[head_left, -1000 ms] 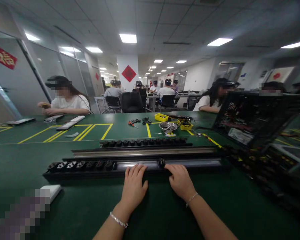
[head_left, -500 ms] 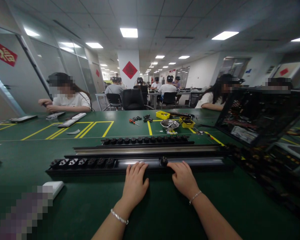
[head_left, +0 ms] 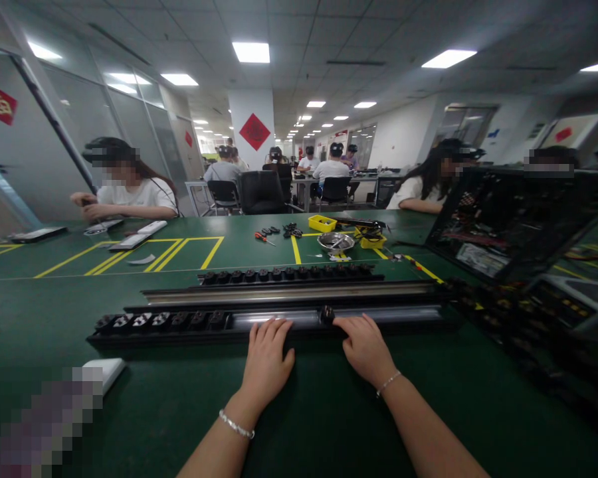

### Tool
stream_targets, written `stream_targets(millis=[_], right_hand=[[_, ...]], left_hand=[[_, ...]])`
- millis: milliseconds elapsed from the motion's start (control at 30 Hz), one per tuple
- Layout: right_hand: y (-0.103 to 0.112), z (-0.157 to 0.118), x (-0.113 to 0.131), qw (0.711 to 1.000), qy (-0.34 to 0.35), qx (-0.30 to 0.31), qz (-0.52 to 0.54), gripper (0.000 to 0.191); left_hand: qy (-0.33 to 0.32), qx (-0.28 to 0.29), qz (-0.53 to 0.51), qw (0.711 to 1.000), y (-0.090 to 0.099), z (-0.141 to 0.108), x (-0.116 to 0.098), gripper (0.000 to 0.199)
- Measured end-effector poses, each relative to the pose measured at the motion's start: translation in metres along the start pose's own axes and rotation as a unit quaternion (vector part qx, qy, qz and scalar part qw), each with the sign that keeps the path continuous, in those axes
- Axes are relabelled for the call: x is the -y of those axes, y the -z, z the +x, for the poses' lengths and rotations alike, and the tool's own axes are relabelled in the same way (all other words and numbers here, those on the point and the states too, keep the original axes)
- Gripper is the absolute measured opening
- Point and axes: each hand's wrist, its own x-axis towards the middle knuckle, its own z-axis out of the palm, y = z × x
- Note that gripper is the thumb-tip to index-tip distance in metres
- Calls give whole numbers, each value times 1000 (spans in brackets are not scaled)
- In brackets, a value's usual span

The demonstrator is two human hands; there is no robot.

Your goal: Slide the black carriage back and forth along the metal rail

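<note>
A long black power-strip housing (head_left: 274, 336) lies crosswise in front of me. At its left end sits a row of socket modules (head_left: 179, 321), some with pale faces; the middle of the channel shows a shiny metal floor. My left hand (head_left: 268, 355) rests on the housing's near edge, fingers stretched forward and holding nothing. A single black socket module (head_left: 327, 314) stands by itself in the channel. Against its right side rests the extended index fingertip of my right hand (head_left: 367, 350), whose fingers are not wrapped around it.
Behind lie a metal-lined rail (head_left: 289, 294) and another strip full of sockets (head_left: 286, 273). Farther off are a metal bowl (head_left: 335, 242), yellow bins (head_left: 321, 222) and a screwdriver (head_left: 265, 238). An open computer case (head_left: 493, 226) stands right, dark parts beside it. Co-workers sit across the table.
The whole view has shifted slightly. Both hands keep nearly the same places on the housing, and the lone socket module shows no clear movement along the channel.
</note>
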Motion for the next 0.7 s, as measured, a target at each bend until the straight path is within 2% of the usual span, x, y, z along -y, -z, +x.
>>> stream_targets(millis=[300, 700], right_hand=[[5, 1, -8, 999, 22, 36, -3, 52], [11, 0, -10, 998, 17, 57, -5, 54]], left_hand=[[0, 5, 1, 1000, 3, 1, 0, 48], [0, 14, -1, 1000, 5, 1, 0, 48]])
